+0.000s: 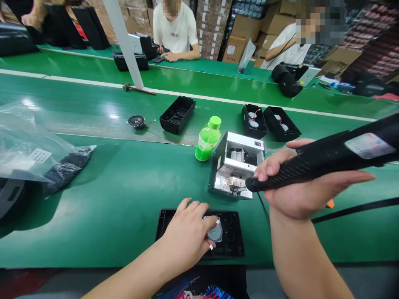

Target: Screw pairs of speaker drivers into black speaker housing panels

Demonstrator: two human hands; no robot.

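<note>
A black rectangular housing [232,245] lies at the table's near edge. Over its left half rests my left hand [190,228], its fingers bent around a round silver speaker [215,231] with a red wire and white plug. My right hand [293,187] is wrapped round a black electric screwdriver [324,153], raised and tilted, its tip pointing left at the front of a silver screw-feeding machine [241,170]. A screw at the tip is too small to make out.
A green bottle [208,139] stands left of the machine. Black housings [177,114], [254,120] and a loose speaker [136,121] lie on the conveyor [109,99]. Plastic bags [40,149] are at left; a cable crosses at right. Two people sit opposite.
</note>
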